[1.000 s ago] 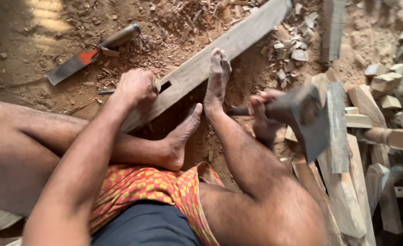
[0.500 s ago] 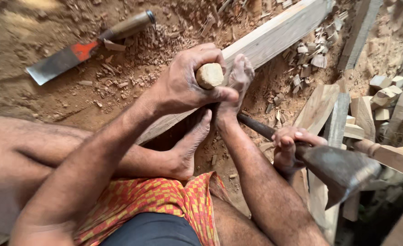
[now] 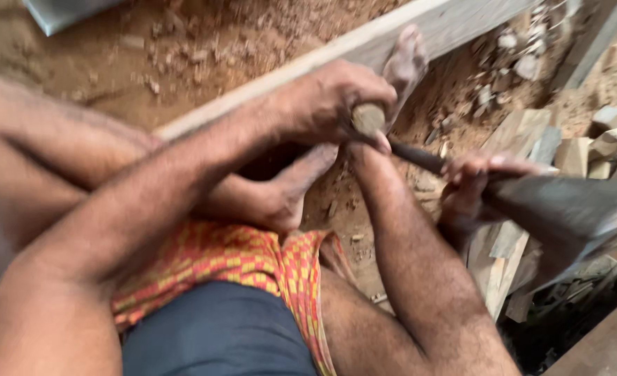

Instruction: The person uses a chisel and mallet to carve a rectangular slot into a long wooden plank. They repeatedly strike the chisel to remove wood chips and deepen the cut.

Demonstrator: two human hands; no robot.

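Note:
My left hand (image 3: 326,104) is closed around a tool with a round wooden handle (image 3: 369,119), held upright just over a long pale wooden plank (image 3: 427,28). My right hand (image 3: 472,191) grips the dark shaft (image 3: 420,157) of a heavy grey metal hammer head (image 3: 573,212), out to the right and lower than the left hand. One bare foot (image 3: 406,63) rests on the plank next to the left hand. The other foot (image 3: 287,198) is tucked under my left forearm. The tool's lower end is hidden by my hand.
Cut wooden blocks and offcuts (image 3: 601,139) are piled at the right. Wood chips (image 3: 176,69) lie on the brown dirt ground beyond the plank. A flat grey metal blade (image 3: 64,10) shows at the top left edge. A dark plank (image 3: 601,348) crosses the bottom right corner.
A second ago my left hand lay flat on the plank; it then took up the wooden-handled tool. The hammer stays out to the right, and the view has closed in on both hands.

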